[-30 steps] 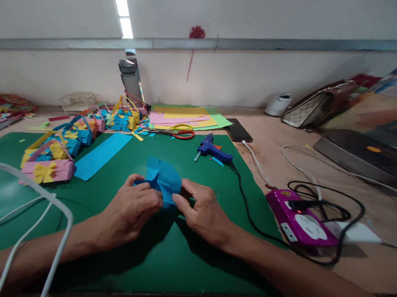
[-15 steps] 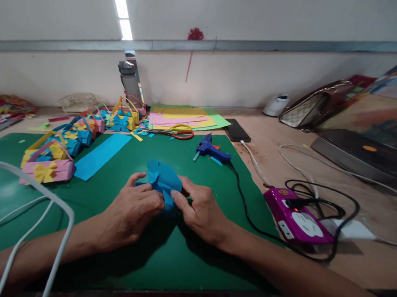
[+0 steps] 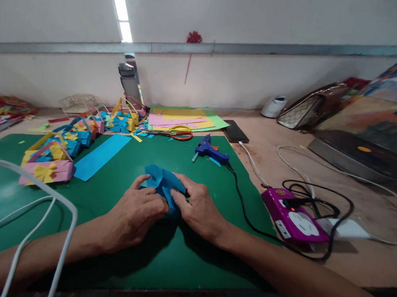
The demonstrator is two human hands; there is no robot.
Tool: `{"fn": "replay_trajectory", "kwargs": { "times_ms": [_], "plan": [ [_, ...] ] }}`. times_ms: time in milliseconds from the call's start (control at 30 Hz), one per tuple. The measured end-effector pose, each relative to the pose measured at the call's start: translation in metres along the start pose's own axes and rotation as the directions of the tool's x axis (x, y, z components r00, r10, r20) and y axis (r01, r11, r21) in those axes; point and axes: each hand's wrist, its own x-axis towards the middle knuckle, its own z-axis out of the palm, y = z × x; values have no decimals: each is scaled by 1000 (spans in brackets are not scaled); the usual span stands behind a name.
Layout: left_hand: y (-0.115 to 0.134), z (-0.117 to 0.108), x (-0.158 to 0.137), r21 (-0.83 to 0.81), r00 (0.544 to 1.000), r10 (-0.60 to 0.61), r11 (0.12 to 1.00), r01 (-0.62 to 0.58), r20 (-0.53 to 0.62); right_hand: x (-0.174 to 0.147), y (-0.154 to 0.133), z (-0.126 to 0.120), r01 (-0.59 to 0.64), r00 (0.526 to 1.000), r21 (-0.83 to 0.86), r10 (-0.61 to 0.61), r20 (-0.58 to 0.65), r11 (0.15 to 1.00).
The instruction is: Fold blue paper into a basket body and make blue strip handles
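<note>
A folded piece of blue paper (image 3: 165,182) is held between both hands above the green mat (image 3: 192,263). My left hand (image 3: 140,216) grips its near left side, the fingers curled against the folds. On its right side my right hand (image 3: 198,206) pinches it, thumb in front and fingers behind. My palms hide part of the paper's lower side. A flat blue paper strip (image 3: 101,156) lies on the mat beyond my left hand. Farther right rests a blue glue gun (image 3: 213,150) with a clear stick in it.
Small paper baskets (image 3: 47,171) with bows line the left. Scissors (image 3: 175,134) lie before stacked coloured paper (image 3: 187,117). A phone (image 3: 235,131) is at the back right. Black cable runs to a purple power strip (image 3: 294,218). A white bent tube (image 3: 64,208) crosses the near left.
The blue paper has tilted and shifted slightly right in my hands, and its folds look changed. Both hands keep their hold, the left one a little farther right.
</note>
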Motion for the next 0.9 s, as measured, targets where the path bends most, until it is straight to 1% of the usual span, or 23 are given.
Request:
{"fn": "replay_trajectory", "kwargs": {
  "times_ms": [133, 300, 400, 500, 600, 733, 833, 900],
  "plan": [
    [-3, 0, 1, -58, 996, -49, 997, 45, -76, 1, 2, -1, -47, 999, 33, 47, -7, 998],
    [-8, 1, 0, -155, 967, -151, 981, 120, -204, 3, 7, -1, -120, 993, 94, 121, -8, 988],
    [-11, 3, -1, -201, 950, -210, 966, 164, -231, 5, 8, 0, -146, 989, 121, 146, 4, 982],
    [-13, 3, -1, -199, 930, -277, 952, 231, -243, 5, 7, 0, -171, 985, 143, 172, 3, 975],
    [-16, 3, -1, -131, 930, -271, 961, 244, -251, 4, 6, 0, -200, 979, 140, 202, 5, 970],
    [-25, 6, 3, 36, 940, -229, 969, 246, -253, 4, 9, -1, -230, 973, 109, 229, 27, 967],
    [-36, 9, 10, 159, 929, -189, 955, 249, -318, 5, 12, -1, -242, 970, 73, 240, 30, 968],
    [-43, 11, 16, 211, 921, -158, 947, 244, -356, 5, 13, -1, -245, 969, 29, 244, 38, 969]
  ]
}}
